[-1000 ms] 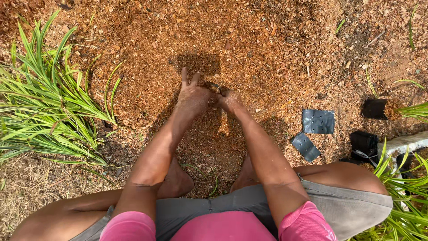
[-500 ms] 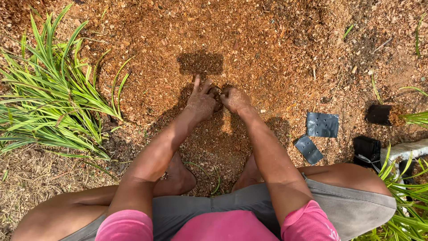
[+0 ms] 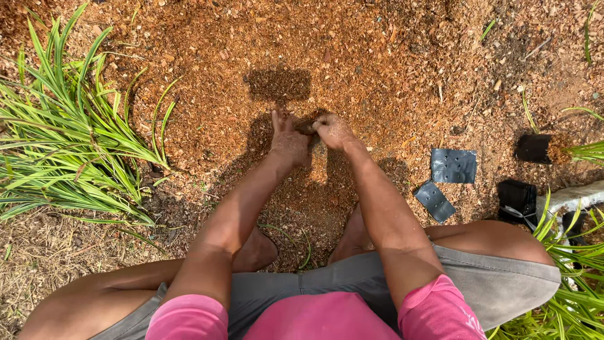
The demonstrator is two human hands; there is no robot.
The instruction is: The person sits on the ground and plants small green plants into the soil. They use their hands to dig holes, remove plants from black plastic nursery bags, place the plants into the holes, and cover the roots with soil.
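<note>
Nearby, black plastic pieces [image 3: 453, 165] and grass clump [image 3: 69, 145] flank both hands [image 3: 311, 135].

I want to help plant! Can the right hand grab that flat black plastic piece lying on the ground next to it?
Probably yes. The right hand is busy in the soil, but the flat black plastic piece lies on open ground on that side, with nothing between them.

loose reddish-brown mulch soil [image 3: 377, 69], dry, crumbly, spread across the ground, small dark hollow [image 3: 306, 127] dug in it
</note>
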